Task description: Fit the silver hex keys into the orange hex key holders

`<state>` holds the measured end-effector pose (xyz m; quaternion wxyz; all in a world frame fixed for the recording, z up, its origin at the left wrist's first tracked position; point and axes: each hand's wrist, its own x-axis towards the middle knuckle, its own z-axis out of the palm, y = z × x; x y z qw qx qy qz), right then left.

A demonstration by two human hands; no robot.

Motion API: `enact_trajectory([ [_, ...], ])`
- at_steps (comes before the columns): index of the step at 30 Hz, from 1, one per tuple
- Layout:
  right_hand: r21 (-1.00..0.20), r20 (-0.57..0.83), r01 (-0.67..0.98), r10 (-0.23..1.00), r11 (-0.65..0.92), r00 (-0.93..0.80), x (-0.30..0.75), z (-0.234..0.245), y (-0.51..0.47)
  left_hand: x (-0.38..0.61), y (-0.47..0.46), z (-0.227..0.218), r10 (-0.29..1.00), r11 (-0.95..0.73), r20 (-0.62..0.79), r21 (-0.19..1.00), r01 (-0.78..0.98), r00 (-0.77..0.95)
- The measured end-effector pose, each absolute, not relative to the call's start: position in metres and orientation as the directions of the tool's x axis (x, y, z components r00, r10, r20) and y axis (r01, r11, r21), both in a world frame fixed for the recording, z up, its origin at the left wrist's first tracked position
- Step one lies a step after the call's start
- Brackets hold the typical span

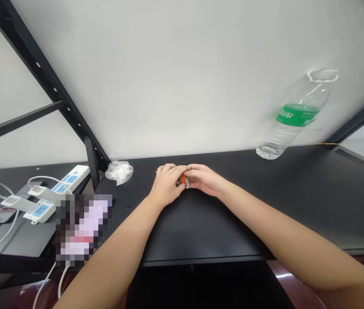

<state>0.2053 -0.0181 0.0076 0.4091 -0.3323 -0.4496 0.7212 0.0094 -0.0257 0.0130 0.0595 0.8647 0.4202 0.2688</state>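
Note:
Near the middle of the black desk (201, 229), my two hands meet around a small orange holder with a row of slanted silver metal rods (183, 178). My left hand (168, 183) wraps over it from the left, fingers curled. From the right, my right hand (205, 179) closes on it with bent fingers. Most of the holder is hidden by my fingers, so its full shape does not show.
A crumpled clear plastic bag (119, 171) lies at the back left. A large clear bottle with a green label (298, 115) stands at the back right. Left are a metal frame post (59, 92), white power strips (71, 179), cables and a pixelated patch.

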Motion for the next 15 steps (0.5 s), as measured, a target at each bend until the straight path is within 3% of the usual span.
enact_trajectory([
  [4, -0.909, -0.091, -0.334, 0.900, -0.250, -0.426, 0.205, 0.003, -0.015, 0.009, -0.024, 0.009, 0.762, -0.643, 0.400, 0.365, 0.673, 0.510],
  [9, -0.948, -0.072, -0.283, 0.965, -0.144, -0.251, 0.222, -0.013, 0.005, -0.003, -0.013, 0.004, 0.783, -0.605, 0.440, 0.377, 0.701, 0.439],
  [11, -0.987, -0.026, -0.152, 0.992, -0.044, -0.121, 0.240, -0.021, 0.018, -0.011, -0.004, -0.002, 0.830, -0.520, 0.441, 0.389, 0.760, 0.342],
  [13, -0.994, 0.048, 0.095, 0.999, 0.047, 0.004, 0.262, -0.028, 0.032, -0.019, 0.005, -0.011, 0.875, -0.424, 0.412, 0.398, 0.813, 0.255],
  [15, -0.885, 0.228, 0.431, 0.970, 0.174, 0.078, 0.283, -0.034, 0.044, -0.024, 0.011, -0.020, 0.901, -0.382, 0.360, 0.396, 0.835, 0.242],
])
